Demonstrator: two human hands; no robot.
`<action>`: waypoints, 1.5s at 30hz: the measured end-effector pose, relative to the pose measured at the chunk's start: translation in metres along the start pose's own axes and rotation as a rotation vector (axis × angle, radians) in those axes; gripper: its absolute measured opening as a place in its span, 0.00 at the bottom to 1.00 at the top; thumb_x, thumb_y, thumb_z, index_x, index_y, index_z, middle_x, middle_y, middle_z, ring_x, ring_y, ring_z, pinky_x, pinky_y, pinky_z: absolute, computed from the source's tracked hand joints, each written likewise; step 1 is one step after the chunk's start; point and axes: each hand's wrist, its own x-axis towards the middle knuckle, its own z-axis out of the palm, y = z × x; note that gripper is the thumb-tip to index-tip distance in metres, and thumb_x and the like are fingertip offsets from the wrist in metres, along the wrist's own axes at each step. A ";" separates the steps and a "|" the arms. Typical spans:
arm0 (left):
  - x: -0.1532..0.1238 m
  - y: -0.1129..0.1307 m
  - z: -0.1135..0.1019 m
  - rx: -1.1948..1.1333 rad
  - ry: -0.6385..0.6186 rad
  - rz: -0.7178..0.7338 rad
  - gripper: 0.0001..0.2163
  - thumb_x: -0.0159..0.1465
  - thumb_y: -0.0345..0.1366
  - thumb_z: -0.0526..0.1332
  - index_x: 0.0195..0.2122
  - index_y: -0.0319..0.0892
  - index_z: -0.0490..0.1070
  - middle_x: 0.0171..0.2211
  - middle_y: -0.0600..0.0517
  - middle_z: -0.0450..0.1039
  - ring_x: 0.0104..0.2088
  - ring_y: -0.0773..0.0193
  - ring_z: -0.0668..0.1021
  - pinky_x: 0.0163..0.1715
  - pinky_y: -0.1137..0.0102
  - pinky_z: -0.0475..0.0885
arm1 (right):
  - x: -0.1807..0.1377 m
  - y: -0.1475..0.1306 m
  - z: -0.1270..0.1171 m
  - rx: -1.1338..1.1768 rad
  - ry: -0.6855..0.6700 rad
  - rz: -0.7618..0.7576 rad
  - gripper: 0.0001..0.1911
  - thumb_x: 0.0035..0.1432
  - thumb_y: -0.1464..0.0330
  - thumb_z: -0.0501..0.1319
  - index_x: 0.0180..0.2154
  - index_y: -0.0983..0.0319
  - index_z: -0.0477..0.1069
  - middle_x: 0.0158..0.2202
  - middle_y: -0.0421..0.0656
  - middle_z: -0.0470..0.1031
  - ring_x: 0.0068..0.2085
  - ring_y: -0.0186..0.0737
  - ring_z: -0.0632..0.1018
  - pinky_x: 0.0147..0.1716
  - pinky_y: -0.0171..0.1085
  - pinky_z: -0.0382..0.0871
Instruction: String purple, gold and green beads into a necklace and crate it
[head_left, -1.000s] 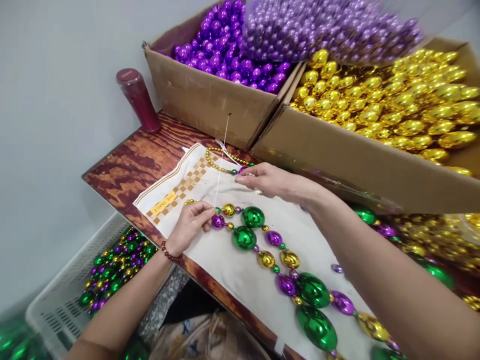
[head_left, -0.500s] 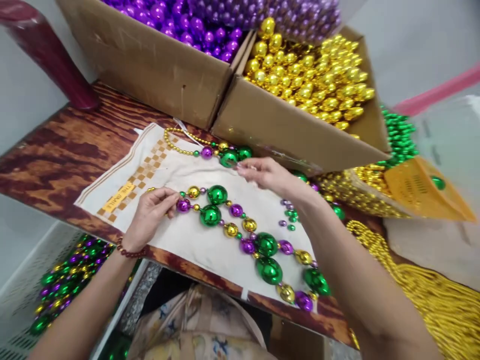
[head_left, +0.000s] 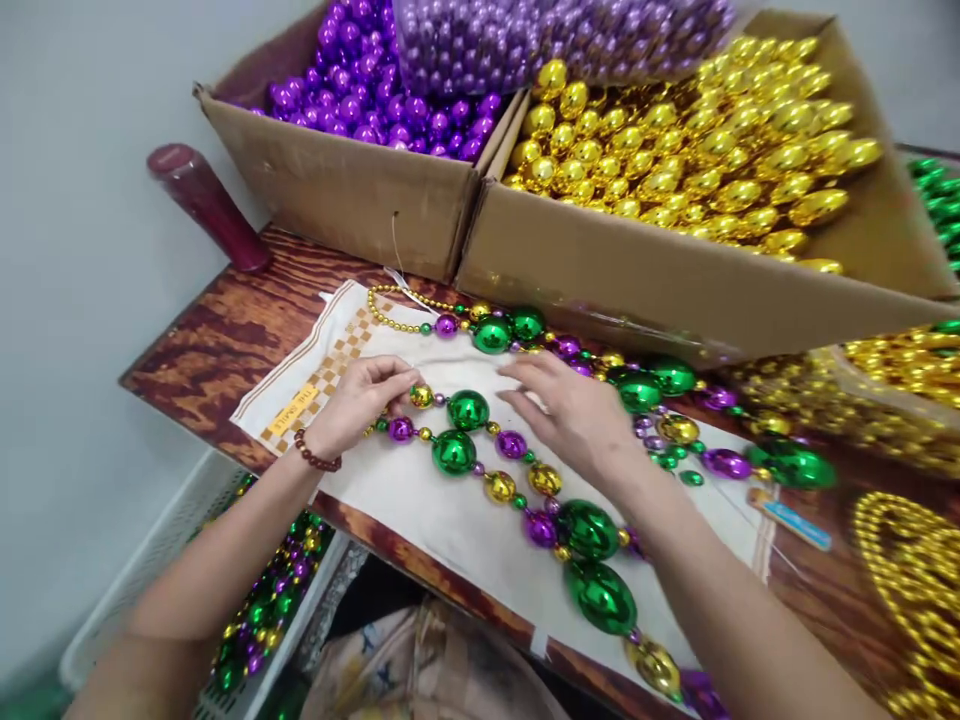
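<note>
My left hand, a dark bead bracelet at its wrist, pinches one end of a bead necklace beside a gold bead. Green, purple and gold beads of this necklace run in two rows across a white cloth toward the lower right. Above the rows hovers my right hand, thumb and fingers apart, with nothing visible in it. Behind it lies a second bead necklace with a loop of small gold beads. Loose small green and purple beads sit right of my right wrist.
Cardboard boxes of purple beads and gold beads stand at the back. A dark red bottle is at the back left. Gold bead strands lie right, near a blue-handled tool. A white basket sits below the table's left edge.
My right hand has come away from the back necklace toward me and its fingers have spread. My left hand still pinches the front necklace. The camera view has shifted.
</note>
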 end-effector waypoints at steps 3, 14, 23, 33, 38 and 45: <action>-0.001 0.006 -0.002 0.040 -0.017 -0.012 0.12 0.56 0.42 0.68 0.25 0.38 0.74 0.19 0.55 0.68 0.19 0.73 0.69 0.20 0.76 0.64 | 0.041 -0.035 0.008 0.202 0.065 -0.188 0.15 0.67 0.66 0.54 0.51 0.57 0.74 0.52 0.47 0.74 0.41 0.41 0.76 0.30 0.35 0.62; 0.008 -0.002 -0.030 -0.069 0.053 -0.162 0.12 0.52 0.40 0.73 0.30 0.35 0.80 0.27 0.48 0.79 0.23 0.70 0.74 0.25 0.74 0.69 | 0.066 -0.046 0.030 0.266 0.075 -0.115 0.14 0.69 0.64 0.56 0.42 0.56 0.81 0.42 0.42 0.82 0.38 0.40 0.79 0.29 0.35 0.58; 0.016 -0.008 -0.044 -0.197 -0.053 -0.155 0.09 0.48 0.32 0.76 0.29 0.37 0.81 0.30 0.49 0.80 0.28 0.71 0.76 0.31 0.75 0.70 | 0.056 -0.048 0.029 0.645 -0.210 -0.296 0.12 0.65 0.63 0.59 0.34 0.60 0.79 0.36 0.43 0.80 0.33 0.36 0.78 0.29 0.33 0.63; 0.016 -0.005 -0.046 0.356 -0.018 0.340 0.06 0.59 0.36 0.68 0.35 0.42 0.83 0.32 0.49 0.81 0.32 0.65 0.79 0.36 0.70 0.73 | 0.108 -0.047 0.041 1.334 -0.702 0.084 0.08 0.55 0.68 0.64 0.36 0.64 0.77 0.25 0.39 0.79 0.15 0.26 0.69 0.13 0.28 0.52; 0.020 -0.018 -0.043 0.415 0.071 0.461 0.06 0.61 0.36 0.66 0.35 0.44 0.83 0.32 0.49 0.81 0.33 0.65 0.79 0.37 0.70 0.72 | 0.112 -0.048 0.049 1.297 -0.712 0.149 0.07 0.53 0.67 0.65 0.27 0.64 0.74 0.22 0.39 0.76 0.15 0.26 0.65 0.14 0.30 0.50; 0.025 -0.015 -0.042 0.026 0.033 -0.004 0.05 0.53 0.35 0.71 0.29 0.39 0.81 0.25 0.51 0.79 0.22 0.71 0.74 0.24 0.76 0.69 | 0.087 -0.058 0.040 0.487 0.035 -0.093 0.08 0.59 0.71 0.57 0.33 0.63 0.74 0.39 0.46 0.77 0.34 0.38 0.74 0.29 0.35 0.57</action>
